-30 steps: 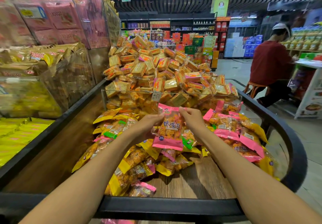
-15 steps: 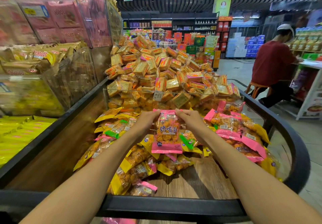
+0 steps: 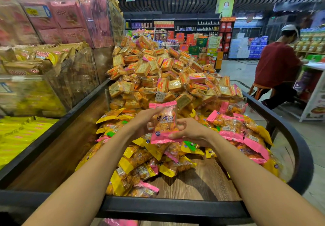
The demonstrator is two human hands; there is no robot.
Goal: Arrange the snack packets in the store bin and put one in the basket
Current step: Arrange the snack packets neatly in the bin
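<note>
Head view: your left hand [image 3: 140,123] and right hand [image 3: 190,131] both grip one pink-edged snack packet [image 3: 163,122], held upright above the pile in the store bin [image 3: 175,206]. Your left fingers curl round the packet's left side, with the thumb reaching toward its upper edge. Your right thumb [image 3: 174,135] presses on the lower pink seal, and the remaining right fingers curl behind the packet's right edge. The packet is a crinkled, clear film pouch with pink sealed bands at top and bottom and orange pieces visible inside.

Below it, loose packets [image 3: 140,162] with yellow, pink and green ends lie heaped on a wood-grain floor [image 3: 202,183]. The bin has a dark, smooth, curved rim. A clear divider panel [image 3: 228,97] separates this compartment from a mound of square wrapped biscuits [image 3: 158,71] behind it.
</note>
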